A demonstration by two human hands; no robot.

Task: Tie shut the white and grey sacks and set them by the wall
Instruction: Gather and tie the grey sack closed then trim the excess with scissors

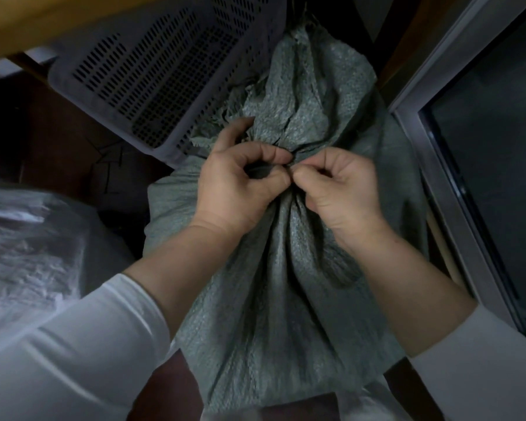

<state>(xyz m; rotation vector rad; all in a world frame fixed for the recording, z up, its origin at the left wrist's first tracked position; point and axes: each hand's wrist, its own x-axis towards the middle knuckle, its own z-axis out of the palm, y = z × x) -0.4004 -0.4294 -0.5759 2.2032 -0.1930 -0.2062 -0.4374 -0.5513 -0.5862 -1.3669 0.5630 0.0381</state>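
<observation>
A grey woven sack [286,284] stands in front of me, its top gathered into a narrow neck with the loose mouth fanning out above. My left hand [240,180] and my right hand [337,183] meet at that neck. Each hand pinches a thin dark tie between thumb and forefinger where the fabric bunches. The tie itself is mostly hidden by my fingers. A white sack [28,247] sits at the left, blurred and partly cut off by the frame.
A pale perforated plastic crate [152,74] leans behind the grey sack at upper left. A metal-framed glass door or window [456,165] runs down the right side. Dark brown floor [82,153] shows between the crate and the white sack.
</observation>
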